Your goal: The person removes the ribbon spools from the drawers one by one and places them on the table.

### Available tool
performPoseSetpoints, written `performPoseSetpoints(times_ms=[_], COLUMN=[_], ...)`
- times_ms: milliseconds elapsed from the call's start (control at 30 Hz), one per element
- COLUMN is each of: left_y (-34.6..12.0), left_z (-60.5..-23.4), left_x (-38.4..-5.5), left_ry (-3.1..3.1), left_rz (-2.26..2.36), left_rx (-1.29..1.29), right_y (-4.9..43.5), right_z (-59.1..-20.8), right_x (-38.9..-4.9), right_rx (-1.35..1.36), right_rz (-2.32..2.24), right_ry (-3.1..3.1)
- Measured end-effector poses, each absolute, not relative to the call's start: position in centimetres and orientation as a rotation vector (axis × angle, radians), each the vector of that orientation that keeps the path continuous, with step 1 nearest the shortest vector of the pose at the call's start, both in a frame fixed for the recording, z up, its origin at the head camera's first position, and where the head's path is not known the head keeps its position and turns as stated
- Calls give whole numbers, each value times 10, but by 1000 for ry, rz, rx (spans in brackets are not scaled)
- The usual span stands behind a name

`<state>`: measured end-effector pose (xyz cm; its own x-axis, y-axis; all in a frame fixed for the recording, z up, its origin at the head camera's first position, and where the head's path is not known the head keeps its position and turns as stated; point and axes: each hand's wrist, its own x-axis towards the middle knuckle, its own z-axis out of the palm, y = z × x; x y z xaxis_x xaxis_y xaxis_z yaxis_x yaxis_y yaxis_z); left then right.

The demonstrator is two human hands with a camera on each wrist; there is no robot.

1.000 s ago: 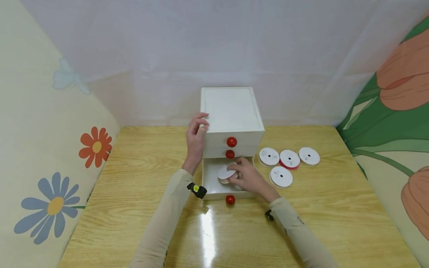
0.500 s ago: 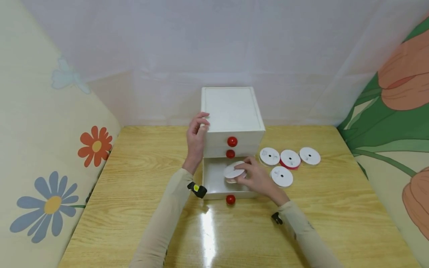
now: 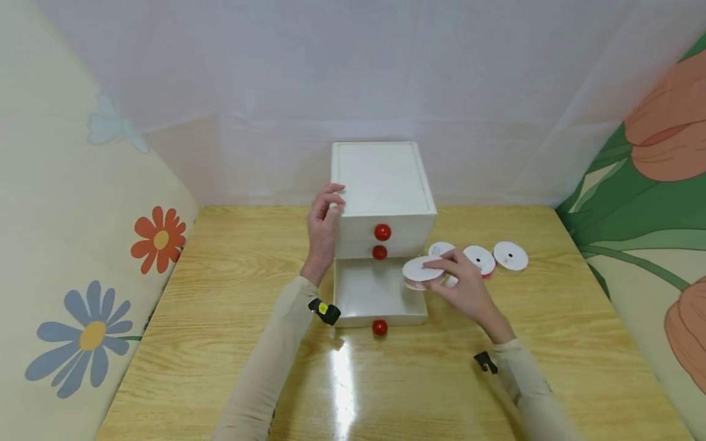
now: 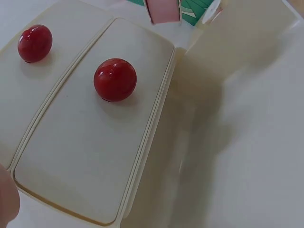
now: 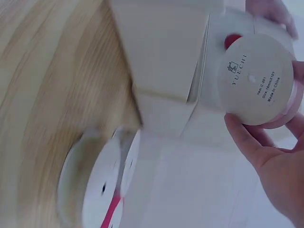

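My right hand (image 3: 466,286) pinches a spool of pink ribbon (image 3: 420,269) by its edge, over the right side of the pulled-out bottom drawer (image 3: 366,294). In the right wrist view, printed lettering shows on the round face of the spool (image 5: 254,78), with the thumb and fingers at its rim. My left hand (image 3: 321,229) rests against the left side of the white drawer cabinet (image 3: 383,177), fingertips over its top edge. The drawer's inside is bare white. The two drawers above it are closed, each with a red knob (image 4: 115,80).
Right of the cabinet, several white-faced ribbon spools (image 3: 510,256) lie flat on the wooden table (image 3: 248,257); one shows red ribbon (image 5: 112,211). My right hand partly covers them in the head view. A pale curtain (image 3: 265,92) hangs behind the cabinet.
The right hand has lifted the ribbon spool from inside the bottom drawer and carried it rightward to the drawer's right edge. The left hand has stayed at the cabinet.
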<state>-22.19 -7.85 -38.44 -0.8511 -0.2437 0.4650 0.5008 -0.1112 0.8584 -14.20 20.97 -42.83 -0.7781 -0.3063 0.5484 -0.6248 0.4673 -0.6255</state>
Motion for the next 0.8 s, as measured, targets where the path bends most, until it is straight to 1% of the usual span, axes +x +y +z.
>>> performPoseSetpoints(times_ms=[333, 533, 800], left_y=[-79, -78, -79], left_z=[-387, -388, -387], left_x=[-222, -223, -222], left_ry=[-1699, -1682, -1713], left_rz=[-1980, -1978, -1974], left_rx=[-291, -301, -281], right_y=[257, 276, 296], right_z=[-434, -443, -452], right_x=[-140, -138, -135], right_rx=[452, 411, 282], right_rz=[1311, 1197, 1131], right_ry=[-2517, -2510, -2576])
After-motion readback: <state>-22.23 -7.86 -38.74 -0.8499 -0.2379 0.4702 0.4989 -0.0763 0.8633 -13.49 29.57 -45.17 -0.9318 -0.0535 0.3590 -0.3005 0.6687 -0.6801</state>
